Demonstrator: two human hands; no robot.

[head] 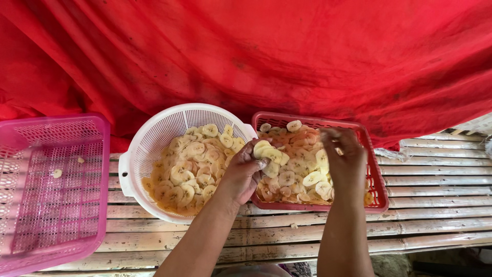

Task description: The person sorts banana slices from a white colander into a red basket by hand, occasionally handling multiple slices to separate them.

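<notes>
Pale round banana slices (287,169) lie heaped in a red rectangular basket (376,192).

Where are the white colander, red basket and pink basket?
white colander (148,141), head view, bare left inner wall.
red basket (378,192), head view, right rim.
pink basket (61,205), head view, bare mesh floor.

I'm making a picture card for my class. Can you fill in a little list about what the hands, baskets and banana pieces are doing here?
left hand: holds a clump of banana slices over the red basket's edge
right hand: reaches into the red basket, fingers bent among the slices
white round basket: partly full of banana slices
pink basket: nearly bare, a few small bits inside
surface: bamboo slat bench
behind: red cloth
</notes>
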